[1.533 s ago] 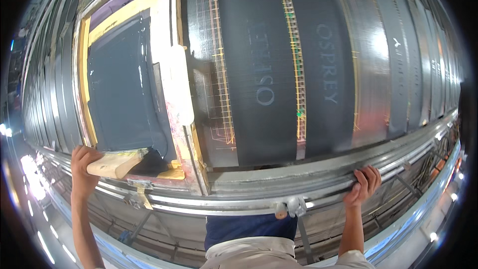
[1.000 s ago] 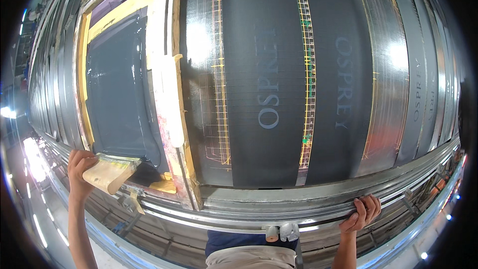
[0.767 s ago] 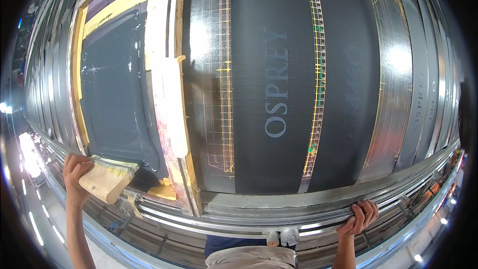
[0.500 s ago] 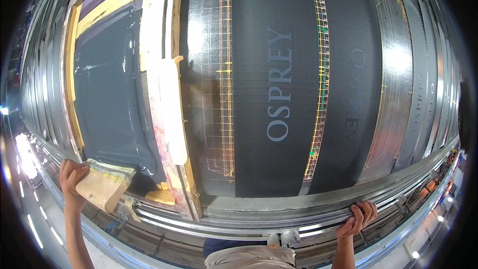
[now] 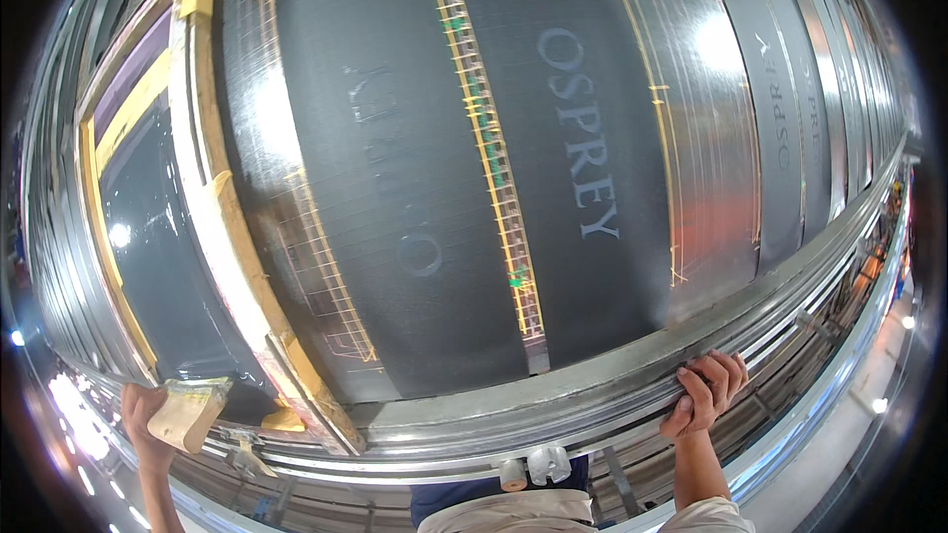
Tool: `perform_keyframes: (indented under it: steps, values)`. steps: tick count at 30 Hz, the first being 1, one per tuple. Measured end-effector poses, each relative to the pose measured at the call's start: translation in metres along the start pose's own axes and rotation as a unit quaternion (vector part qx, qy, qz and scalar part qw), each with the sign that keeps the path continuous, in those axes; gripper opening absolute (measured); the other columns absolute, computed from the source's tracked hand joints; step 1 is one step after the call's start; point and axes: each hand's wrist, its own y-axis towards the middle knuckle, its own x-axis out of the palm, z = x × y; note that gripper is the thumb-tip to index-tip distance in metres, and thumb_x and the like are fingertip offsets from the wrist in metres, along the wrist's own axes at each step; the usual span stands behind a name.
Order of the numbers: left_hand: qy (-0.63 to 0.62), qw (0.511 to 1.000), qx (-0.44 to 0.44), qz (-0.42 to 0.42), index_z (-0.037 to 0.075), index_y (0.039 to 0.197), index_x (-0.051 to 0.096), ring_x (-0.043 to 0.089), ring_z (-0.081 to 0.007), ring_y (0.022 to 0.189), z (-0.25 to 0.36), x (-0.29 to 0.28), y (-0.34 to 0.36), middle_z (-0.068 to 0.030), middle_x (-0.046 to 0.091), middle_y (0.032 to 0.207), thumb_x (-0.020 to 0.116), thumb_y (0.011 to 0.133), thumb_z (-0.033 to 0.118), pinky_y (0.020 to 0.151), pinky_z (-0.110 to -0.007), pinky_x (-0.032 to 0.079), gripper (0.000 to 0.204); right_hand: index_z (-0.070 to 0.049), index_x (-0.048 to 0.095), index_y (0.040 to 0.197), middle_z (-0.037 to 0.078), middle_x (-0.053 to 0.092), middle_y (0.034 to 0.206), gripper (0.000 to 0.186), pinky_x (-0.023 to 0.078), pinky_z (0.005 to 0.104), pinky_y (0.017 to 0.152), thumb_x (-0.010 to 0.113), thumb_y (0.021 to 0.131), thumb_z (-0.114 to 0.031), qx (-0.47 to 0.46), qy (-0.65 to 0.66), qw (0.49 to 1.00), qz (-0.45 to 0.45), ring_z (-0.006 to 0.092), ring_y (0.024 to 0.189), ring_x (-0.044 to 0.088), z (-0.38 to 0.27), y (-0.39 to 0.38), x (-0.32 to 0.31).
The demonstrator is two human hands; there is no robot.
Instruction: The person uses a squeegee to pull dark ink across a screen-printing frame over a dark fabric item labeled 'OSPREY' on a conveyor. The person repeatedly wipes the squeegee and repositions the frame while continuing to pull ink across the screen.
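Screen frame [image 5: 237, 257]: paint-stained, yellow-taped, dark and glossy inside. Wooden block [image 5: 186, 418]: pale tan, yellow-green smears along upper edge; tilted, at frame's near-left corner. Metal rail [image 5: 583, 415]: silver, passes frame's near end, extends rightward.

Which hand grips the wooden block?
The left hand, at the near left end of the pale wooden block; the right hand is curled over the metal rail.

My wooden block [image 5: 183, 421]: pale tan, yellow-green smears. Frame [image 5: 232, 266]: white, yellow, tan. Framed panel [image 5: 163, 257]: glossy dark grey, purple far end. Lettered panels [image 5: 602, 281]: charcoal, paler grey letters. Strip between [image 5: 494, 163]: yellow grid, green flecks. Surface [image 5: 553, 387], near edge: silver-grey.
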Motion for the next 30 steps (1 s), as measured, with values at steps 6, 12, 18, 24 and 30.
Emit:
perform_keyframes:
  steps: [6, 12, 18, 24, 30]
  values:
    - [0.003, 1.0, 0.029, -0.01, 0.006, 0.094, 0.063, 0.057, -0.0299, 0.084, 0.023, -0.008, 0.003, -0.0093, 0.06, 0.087, 0.085, 0.061, 0.006, 0.075, -0.04, 0.044, 0.039, -0.019, 0.069, 0.099, 0.004, 0.069, 0.088, 0.029, 0.038, 0.0515, 0.106, 0.046, 0.09, -0.034, 0.003, 0.006, 1.0, 0.028, 0.0286, 0.099, 0.063, 0.017, -0.007, 0.001]
    - [0.015, 0.999, 0.029, -0.033, 0.006, 0.094, 0.065, 0.058, -0.0313, 0.088, 0.037, -0.018, 0.011, -0.0101, 0.064, 0.093, 0.085, 0.062, 0.006, 0.078, -0.043, 0.046, 0.038, -0.021, 0.067, 0.099, 0.003, 0.071, 0.088, 0.026, 0.038, 0.0497, 0.106, 0.047, 0.089, -0.034, 0.003, 0.02, 0.999, 0.038, 0.0273, 0.099, 0.064, 0.028, -0.009, -0.004]
    - [0.01, 0.999, 0.029, -0.024, 0.007, 0.095, 0.066, 0.058, -0.032, 0.089, 0.05, 0.0, 0.01, -0.0101, 0.064, 0.093, 0.086, 0.062, 0.007, 0.078, -0.043, 0.047, 0.038, -0.025, 0.066, 0.104, 0.0, 0.071, 0.09, 0.025, 0.036, 0.0491, 0.109, 0.046, 0.091, -0.034, -0.005, 0.014, 1.0, 0.022, 0.026, 0.103, 0.063, 0.042, -0.011, -0.007]
    - [0.028, 0.999, 0.02, -0.029, 0.007, 0.095, 0.067, 0.059, -0.0322, 0.089, 0.041, -0.018, 0.013, -0.0103, 0.064, 0.093, 0.086, 0.061, 0.008, 0.079, -0.043, 0.047, 0.039, -0.022, 0.066, 0.104, 0.001, 0.07, 0.088, 0.026, 0.036, 0.0498, 0.108, 0.047, 0.09, -0.035, 0.0, 0.026, 0.999, 0.021, 0.0267, 0.105, 0.062, 0.034, -0.009, -0.006]
    - [0.011, 1.0, 0.014, -0.022, 0.009, 0.094, 0.069, 0.058, -0.0316, 0.089, 0.043, -0.017, 0.019, -0.0086, 0.064, 0.093, 0.087, 0.058, 0.011, 0.08, -0.042, 0.047, 0.04, -0.022, 0.065, 0.103, 0.001, 0.069, 0.09, 0.029, 0.037, 0.0499, 0.104, 0.045, 0.089, -0.037, 0.001, 0.004, 1.0, 0.001, 0.0267, 0.103, 0.061, 0.034, -0.007, -0.016]
